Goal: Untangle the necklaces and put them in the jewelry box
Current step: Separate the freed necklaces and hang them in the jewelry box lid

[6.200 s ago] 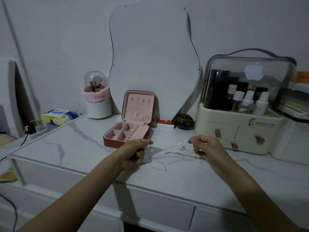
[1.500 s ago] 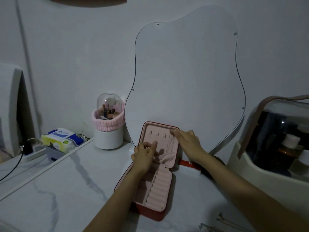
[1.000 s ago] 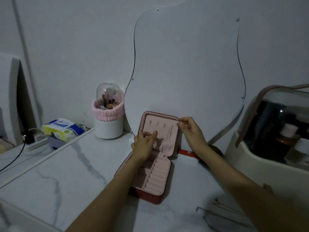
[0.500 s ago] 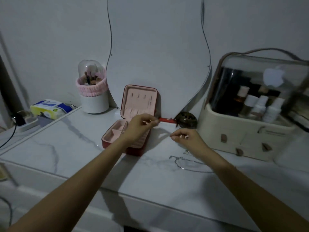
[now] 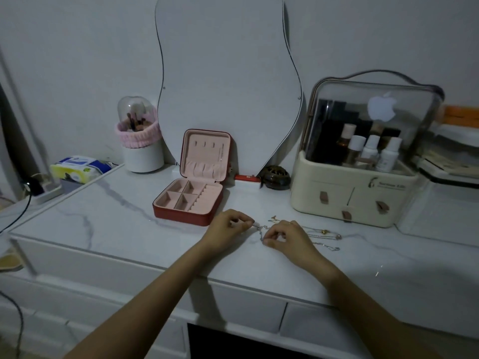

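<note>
A red jewelry box (image 5: 182, 216) with a pink lining stands open on the marble table, its lid upright against the mirror. A thin chain hangs inside the lid at its right. Tangled thin necklaces (image 5: 324, 235) lie on the table in front of the cosmetics case. My left hand (image 5: 229, 230) pinches a chain end with thumb and finger just right of the box's front corner. Close beside it, my right hand (image 5: 286, 235) pinches the chain at its lower part. A short stretch of chain (image 5: 260, 228) runs between the two hands.
A cream cosmetics case (image 5: 352, 200) with a clear dome stands at the right. A curvy mirror (image 5: 228, 73) leans on the wall. A brush holder (image 5: 141, 146), a wipes pack (image 5: 77, 168) and a dark round object (image 5: 275, 174) sit at the back. Table edge (image 5: 155, 261) near me.
Both hands left the jewelry box lid and came down to the necklaces on the table, where they now pinch a chain. The camera pulled back and tilted down.
</note>
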